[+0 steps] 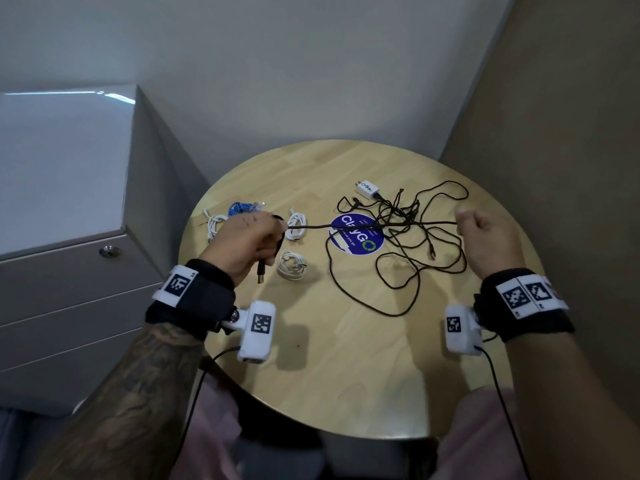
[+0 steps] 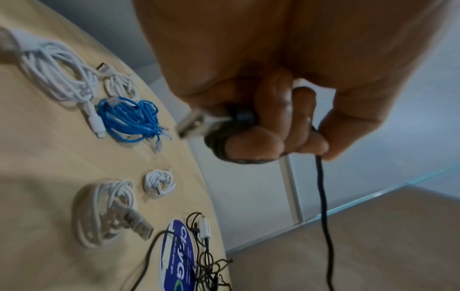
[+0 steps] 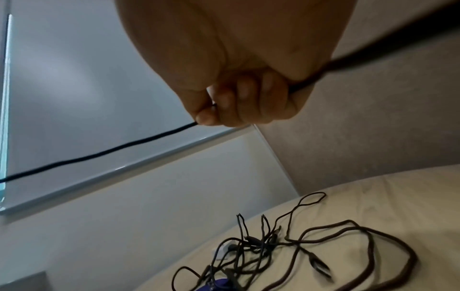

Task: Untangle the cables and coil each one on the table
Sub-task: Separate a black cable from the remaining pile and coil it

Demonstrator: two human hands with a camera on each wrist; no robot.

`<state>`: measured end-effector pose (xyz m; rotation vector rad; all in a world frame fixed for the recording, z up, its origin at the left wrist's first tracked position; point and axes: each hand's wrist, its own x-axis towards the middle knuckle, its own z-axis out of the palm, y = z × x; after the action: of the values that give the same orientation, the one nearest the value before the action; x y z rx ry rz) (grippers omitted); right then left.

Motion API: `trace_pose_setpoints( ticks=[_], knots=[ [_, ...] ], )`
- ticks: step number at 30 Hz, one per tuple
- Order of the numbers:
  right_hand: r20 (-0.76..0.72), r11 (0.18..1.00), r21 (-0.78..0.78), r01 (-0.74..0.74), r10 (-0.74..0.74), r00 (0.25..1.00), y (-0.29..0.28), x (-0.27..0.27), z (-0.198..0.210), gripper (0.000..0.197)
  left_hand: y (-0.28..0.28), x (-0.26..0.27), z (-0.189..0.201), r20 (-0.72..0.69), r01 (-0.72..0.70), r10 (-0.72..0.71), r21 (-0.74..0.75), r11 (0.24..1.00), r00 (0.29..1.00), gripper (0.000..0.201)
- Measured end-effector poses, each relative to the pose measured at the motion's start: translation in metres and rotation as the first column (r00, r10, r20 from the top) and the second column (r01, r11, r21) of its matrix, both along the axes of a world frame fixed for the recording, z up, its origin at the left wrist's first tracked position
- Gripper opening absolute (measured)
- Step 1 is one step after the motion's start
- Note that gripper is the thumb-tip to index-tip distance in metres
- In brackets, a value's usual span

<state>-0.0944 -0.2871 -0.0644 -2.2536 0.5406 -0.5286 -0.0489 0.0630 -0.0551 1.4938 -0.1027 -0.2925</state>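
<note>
**Inspector A:** Head view recorded the left hand [image 1: 247, 244] clenched round wound turns of the black cable [image 1: 363, 226], its USB plug [image 1: 260, 277] hanging below the fist. Why was the span held taut?

**Inspector B:** In my judgement, to draw slack out of the black tangle [image 1: 408, 237] at centre right of the frame before the next turn. The right hand [image 1: 485, 237] pinched the same cable between thumb and curled fingers, well apart from the left.

**Inspector A:** And the finished work?

**Inspector B:** White coils [image 1: 292, 265] and a blue coil [image 1: 240, 208] lay left of centre, clear of the tangle. A white charger [image 1: 367, 189] sat just beyond it.

**Inspector A:** Surface and room?

**Inspector B:** A round wooden bench [image 1: 346, 375] bearing a blue sticker [image 1: 356, 239], in a corner; a grey cabinet [image 1: 69, 202] stood at left of the frame.
</note>
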Motion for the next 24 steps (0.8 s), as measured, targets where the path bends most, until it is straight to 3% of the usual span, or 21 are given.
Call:
trace_pose_setpoints(
  ticks=[3, 6, 8, 10, 12, 14, 17, 19, 21, 22, 24],
  knots=[
    [-0.033, 1.0, -0.019, 0.008, -0.009, 0.999, 0.005, 0.002, -0.005, 0.058, -0.003, 0.001, -0.003, -0.096, -0.026, 0.018, -0.085, 0.996, 0.995, 0.032],
    [-0.082, 0.999, -0.03, 0.045, -0.048, 0.995, 0.003, 0.005, -0.009, 0.06, -0.003, 0.001, -0.003, -0.213, 0.136, -0.173, -0.176, 0.975, 0.962, 0.024],
    [-0.067, 0.996, -0.021, 0.09, -0.091, 0.994, -0.004, 0.008, -0.012, 0.061, -0.014, -0.01, -0.008, -0.284, 0.337, -0.39, -0.218, 0.916, 0.876, 0.025],
    [-0.028, 0.985, 0.015, 0.17, -0.17, 0.985, -0.013, 0.01, -0.015, 0.062, -0.033, -0.03, -0.019, -0.311, 0.549, -0.587, -0.207, 0.809, 0.747, 0.03],
    [0.015, 0.972, 0.037, 0.234, -0.235, 0.972, -0.023, 0.013, -0.017, 0.061, -0.055, -0.053, -0.032, -0.311, 0.682, -0.687, -0.144, 0.717, 0.657, 0.035],
    [0.066, 0.963, 0.041, 0.266, -0.268, 0.961, -0.031, 0.015, -0.019, 0.059, -0.071, -0.071, -0.041, -0.35, 0.728, -0.701, -0.073, 0.682, 0.621, 0.041],
    [0.09, 0.96, 0.004, 0.281, -0.28, 0.956, -0.038, 0.02, -0.023, 0.058, -0.08, -0.083, -0.051, -0.369, 0.736, -0.693, -0.035, 0.676, 0.619, 0.037],
    [0.08, 0.96, -0.008, 0.279, -0.278, 0.957, -0.04, 0.021, -0.025, 0.057, -0.077, -0.079, -0.049, -0.353, 0.704, -0.701, -0.145, 0.695, 0.62, 0.027],
    [0.045, 0.967, -0.012, 0.254, -0.253, 0.966, -0.039, 0.021, -0.028, 0.058, -0.067, -0.066, -0.038, -0.321, 0.628, -0.73, -0.372, 0.683, 0.604, 0.017],
    [0.007, 0.974, -0.027, 0.225, -0.225, 0.974, -0.035, 0.02, -0.029, 0.058, -0.06, -0.058, -0.031, -0.29, 0.555, -0.751, -0.529, 0.642, 0.593, 0.014],
    [-0.092, 0.989, -0.071, 0.132, -0.138, 0.986, -0.016, 0.02, -0.029, 0.056, -0.044, -0.041, -0.011, -0.2, 0.328, -0.761, -0.814, 0.479, 0.617, 0.012]
  ],
)
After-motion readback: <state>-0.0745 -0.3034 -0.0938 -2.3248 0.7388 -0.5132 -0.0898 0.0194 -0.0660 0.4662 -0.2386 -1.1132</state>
